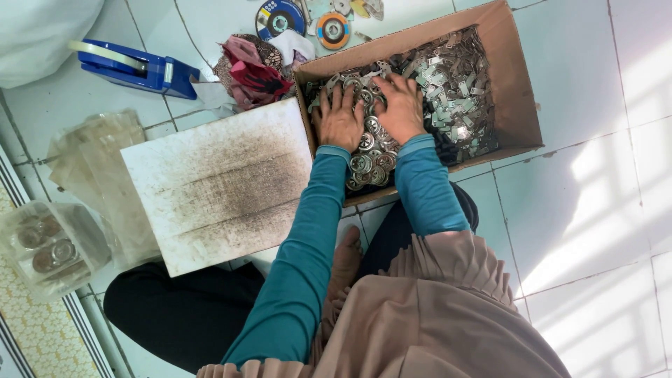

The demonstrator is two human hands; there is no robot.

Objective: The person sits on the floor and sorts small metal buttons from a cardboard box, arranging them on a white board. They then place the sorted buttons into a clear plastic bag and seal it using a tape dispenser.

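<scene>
We rest our left hand (341, 119) and right hand (402, 108), grips wide and flat, on round silver metal washers (367, 162) inside the brown cardboard box (518, 91).

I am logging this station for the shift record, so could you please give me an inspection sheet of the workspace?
Surface: white tiled floor, sunlit at right.
Job's things: cardboard box full of round metal discs and flat metal clips.
Clutter: stained white board, blue tape dispenser, crumpled cloth, grinding discs, clear bags.
Hands: left hand and right hand lie flat, palms down, on the discs.
Cables: nothing seen.
Surroundings: patterned mat at left.
</scene>
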